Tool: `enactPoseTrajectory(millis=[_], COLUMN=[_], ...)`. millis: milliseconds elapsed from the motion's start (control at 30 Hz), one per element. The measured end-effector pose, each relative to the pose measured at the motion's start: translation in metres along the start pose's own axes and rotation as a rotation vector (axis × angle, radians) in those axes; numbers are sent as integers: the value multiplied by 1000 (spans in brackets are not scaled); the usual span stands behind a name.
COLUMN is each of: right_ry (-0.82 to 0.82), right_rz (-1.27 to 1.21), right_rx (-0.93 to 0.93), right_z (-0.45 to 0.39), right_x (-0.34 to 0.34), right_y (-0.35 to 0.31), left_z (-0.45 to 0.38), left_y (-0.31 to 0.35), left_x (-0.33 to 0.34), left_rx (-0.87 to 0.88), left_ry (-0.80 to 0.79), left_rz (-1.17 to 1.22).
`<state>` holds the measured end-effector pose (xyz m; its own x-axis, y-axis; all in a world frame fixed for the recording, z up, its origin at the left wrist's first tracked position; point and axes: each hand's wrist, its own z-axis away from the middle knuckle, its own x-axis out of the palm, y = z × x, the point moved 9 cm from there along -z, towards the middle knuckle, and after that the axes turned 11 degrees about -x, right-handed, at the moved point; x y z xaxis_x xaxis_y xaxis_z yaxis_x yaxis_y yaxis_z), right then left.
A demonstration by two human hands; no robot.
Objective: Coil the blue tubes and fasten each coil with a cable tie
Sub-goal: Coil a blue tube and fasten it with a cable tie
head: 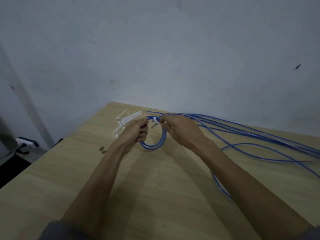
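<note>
Blue coil (153, 144) is gripped by the left hand (136, 131), fingers curled; the right hand (180, 130) pinches a white cable tie (156, 120) at its far side.

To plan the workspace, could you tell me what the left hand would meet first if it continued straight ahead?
Probably the spare white cable ties lying just beyond the left hand, though depth is unclear.

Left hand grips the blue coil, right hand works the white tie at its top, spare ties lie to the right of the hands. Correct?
Not quite: the head view shows the spare cable ties to the left of the hands, near the table's far corner. The rest holds: the left hand grips the blue coil, and the right hand works the white tie at its top.
</note>
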<state>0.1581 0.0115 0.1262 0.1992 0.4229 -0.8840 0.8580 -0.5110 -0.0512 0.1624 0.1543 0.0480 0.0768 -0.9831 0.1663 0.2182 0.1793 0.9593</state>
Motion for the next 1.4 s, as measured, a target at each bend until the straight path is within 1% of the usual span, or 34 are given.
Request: enactPoseTrajectory(millis=[67,133,267,400,533,633,767,900,967,1033,1067,1133,1167,1200,1267,1333,1400], right_ry=[-53,-120,-203,-149,-58,-30,18,-55,-139,-219,-209,-130,-89,-57,53,251,378], right_rz=[125,217,291,399,485,512,514,531,496,477,523,594,576,478,84,-204,-312], right_rx=[-24,2,89,119,126,141,140,110,66,83,102,182,228,258,339,399,399], right_z=[15,34,74,94,103,104,102,94,91,89,87,86,87,89,93,97,98], right_x=[-1,2,2,-17,-30,-33,-36,-24,-18,-17,-24,-45,-51,-52,-55,-63,-63], right_y=[-1,4,19,13,8,4,0,-10,-15,-12,-11,-5,1,9,25,35,37], left_z=[-4,-6,-8,-6,1,4,4,7,10,11,10,10,10,11,14,18,22], left_y=[-8,-16,-30,-43,-42,-40,-40,-37,-35,-33,-33,-33,-32,-31,-28,-23,-20], left_x=[33,57,84,107,122,124,123,126,128,127,125,121,119,118,119,120,120], left_rx=[-30,-70,-148,-182,-131,-116,-111,-40,1,33,48,78,97,120,175,225,259], left_ry=[-36,-54,-81,-111,-93,-44,-2,-42,-54,-41,-28,1,13,26,44,50,48], left_rz=[31,80,186,74,-108,-215,-257,-227,-228,-222,-215,-191,-181,-179,-198,-208,-195])
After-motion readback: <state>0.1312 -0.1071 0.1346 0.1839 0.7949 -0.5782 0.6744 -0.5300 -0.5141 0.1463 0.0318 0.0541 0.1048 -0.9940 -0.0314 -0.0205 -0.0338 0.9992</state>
